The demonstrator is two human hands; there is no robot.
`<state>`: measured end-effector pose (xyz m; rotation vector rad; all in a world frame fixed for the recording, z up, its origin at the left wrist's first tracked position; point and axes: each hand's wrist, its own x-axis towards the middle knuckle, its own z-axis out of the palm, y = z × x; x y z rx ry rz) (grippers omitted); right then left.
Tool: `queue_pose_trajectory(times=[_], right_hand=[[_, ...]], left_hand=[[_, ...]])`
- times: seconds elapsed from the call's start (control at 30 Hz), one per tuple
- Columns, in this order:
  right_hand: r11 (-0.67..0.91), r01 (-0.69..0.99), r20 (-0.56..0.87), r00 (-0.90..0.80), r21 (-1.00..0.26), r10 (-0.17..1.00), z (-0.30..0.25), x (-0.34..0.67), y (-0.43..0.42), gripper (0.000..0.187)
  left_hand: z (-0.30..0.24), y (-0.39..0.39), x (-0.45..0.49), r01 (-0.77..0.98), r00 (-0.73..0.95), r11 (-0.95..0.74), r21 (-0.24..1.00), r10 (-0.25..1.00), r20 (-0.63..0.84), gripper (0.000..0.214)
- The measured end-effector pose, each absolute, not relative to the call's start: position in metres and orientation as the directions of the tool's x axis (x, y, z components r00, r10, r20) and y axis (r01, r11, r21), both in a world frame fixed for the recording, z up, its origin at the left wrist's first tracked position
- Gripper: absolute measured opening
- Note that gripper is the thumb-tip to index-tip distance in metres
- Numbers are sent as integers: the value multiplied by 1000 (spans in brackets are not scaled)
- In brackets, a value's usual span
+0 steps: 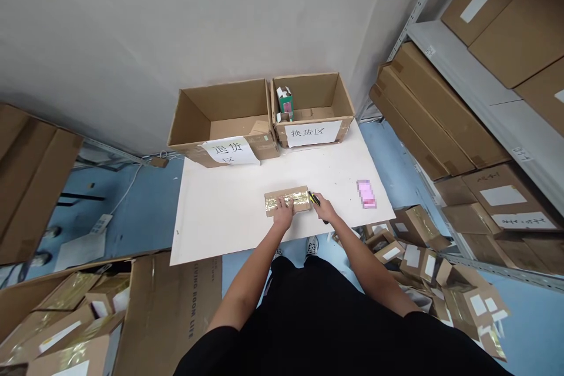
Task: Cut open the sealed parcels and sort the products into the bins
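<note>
A small cardboard box [287, 192] sealed with shiny tape lies flat near the front of the white table. My left hand [283, 215] rests on top of it with the fingers spread, pressing on its near side. My right hand [325, 209] is closed around a black and yellow utility knife [314, 198]. The knife's front end is at the box's right end; whether the blade touches the tape is too small to tell.
Two open cartons with paper signs, the left carton [194, 155] and the right carton [343, 136], stand along the back of the table [211, 217]. A pink blurred item [366, 194] lies at right. Parcels [423, 264] crowd the floor beside a loaded shelf [467, 70].
</note>
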<state>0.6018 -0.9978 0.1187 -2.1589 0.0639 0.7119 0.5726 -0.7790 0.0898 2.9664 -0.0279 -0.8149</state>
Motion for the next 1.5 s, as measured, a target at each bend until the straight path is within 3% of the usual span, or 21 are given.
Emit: queue_pose_trajectory(times=[0.3, 0.5, 0.63, 0.73, 0.9, 1.13, 1.33, 1.5], right_hand=[[-598, -317, -534, 815, -736, 225, 119, 601, -1005, 52], [-505, -402, -594, 744, -764, 305, 103, 574, -1033, 51], [-384, -444, -509, 856, -810, 84, 92, 566, -1025, 59], [-454, -450, -501, 865, -769, -9, 89, 572, -991, 72], [-609, -486, -525, 841, -627, -131, 87, 598, -932, 98], [-688, -448, -495, 856, -571, -147, 91, 653, -908, 104], [-650, -477, -509, 846, -592, -158, 82, 659, -912, 111], [-505, -499, -480, 859, -705, -179, 63, 630, -911, 95]], left_hand=[[91, -778, 572, 7, 864, -997, 79, -34, -502, 65], [97, -778, 575, 12, 861, -998, 69, -24, -508, 66], [108, -770, 590, -11, 858, -996, 87, -54, -512, 54], [116, -752, 606, -13, 894, -990, 138, -73, -443, 43], [118, -719, 611, 78, 909, -985, 154, 7, -417, 70], [106, -727, 571, 365, 813, -926, 95, 268, -517, 92], [101, -745, 564, 458, 785, -879, 132, 330, -525, 95], [98, -739, 560, 480, 784, -857, 188, 323, -530, 98]])
